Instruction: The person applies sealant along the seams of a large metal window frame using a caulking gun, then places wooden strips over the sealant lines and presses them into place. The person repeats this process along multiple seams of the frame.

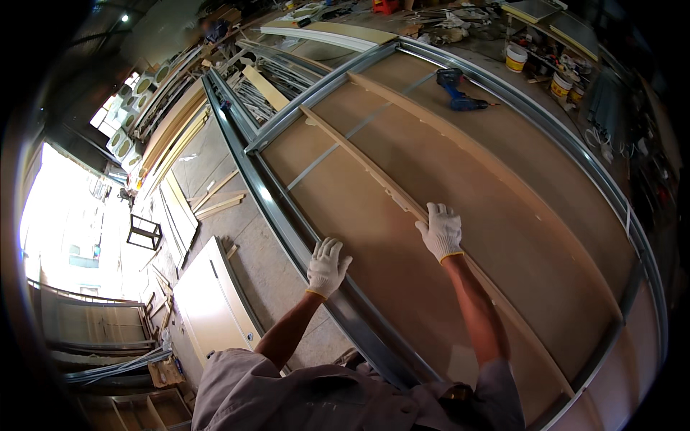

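Note:
A large brown fibreboard panel (402,237) lies flat inside a grey metal frame (287,223). Two thin wooden strips run along it; the nearer strip (359,161) crosses the panel's middle. My right hand (440,231), in a white glove, presses flat on that nearer strip with fingers spread. Also gloved, my left hand (327,267) rests on the panel's left edge beside the metal frame rail, fingers apart. Neither hand holds anything.
A blue cordless drill (457,90) lies on the far end of the panel. White buckets (515,57) stand at the back right. A white door (210,305) and loose wooden boards (215,205) lie on the concrete floor to the left.

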Available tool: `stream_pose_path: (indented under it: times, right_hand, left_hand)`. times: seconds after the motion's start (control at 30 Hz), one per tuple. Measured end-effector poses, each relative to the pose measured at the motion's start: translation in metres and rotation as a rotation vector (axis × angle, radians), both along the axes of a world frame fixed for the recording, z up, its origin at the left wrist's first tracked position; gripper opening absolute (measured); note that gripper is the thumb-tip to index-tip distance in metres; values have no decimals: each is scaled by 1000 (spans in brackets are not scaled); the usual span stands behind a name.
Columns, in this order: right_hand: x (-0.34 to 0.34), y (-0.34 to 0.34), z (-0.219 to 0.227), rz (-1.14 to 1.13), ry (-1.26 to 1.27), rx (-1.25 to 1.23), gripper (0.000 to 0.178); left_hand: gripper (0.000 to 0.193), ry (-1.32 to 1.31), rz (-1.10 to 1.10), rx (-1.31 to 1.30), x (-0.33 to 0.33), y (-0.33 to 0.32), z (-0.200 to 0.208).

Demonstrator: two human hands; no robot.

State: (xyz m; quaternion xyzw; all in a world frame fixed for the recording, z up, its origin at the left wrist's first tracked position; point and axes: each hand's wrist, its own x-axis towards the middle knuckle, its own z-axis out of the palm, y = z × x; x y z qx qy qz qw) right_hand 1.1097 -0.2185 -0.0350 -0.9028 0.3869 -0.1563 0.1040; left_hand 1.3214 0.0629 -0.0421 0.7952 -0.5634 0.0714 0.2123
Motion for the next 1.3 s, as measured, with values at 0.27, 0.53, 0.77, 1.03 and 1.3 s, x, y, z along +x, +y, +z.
stream_pose_path:
  times: [0.27, 0.53, 0.77, 1.03, 1.3]
  right_hand:
    - [158, -32, 9, 80, -28, -5, 47]
    - [337, -73, -10, 74, 78, -10, 50]
    - [412, -81, -15, 52, 193, -70, 45]
    - [415, -88, -16, 68, 258, -29, 43]
    - [415, -93, -19, 68, 289, 35, 43]
  left_hand:
    - [48, 46, -3, 68, 6, -7, 11]
    - [56, 146, -7, 134, 16, -8, 22]
    - [71, 358, -239, 79, 70, -13, 22]
    - [56, 149, 18, -22, 302, -17, 13]
    - [54, 221, 44, 1, 318, -23, 18]
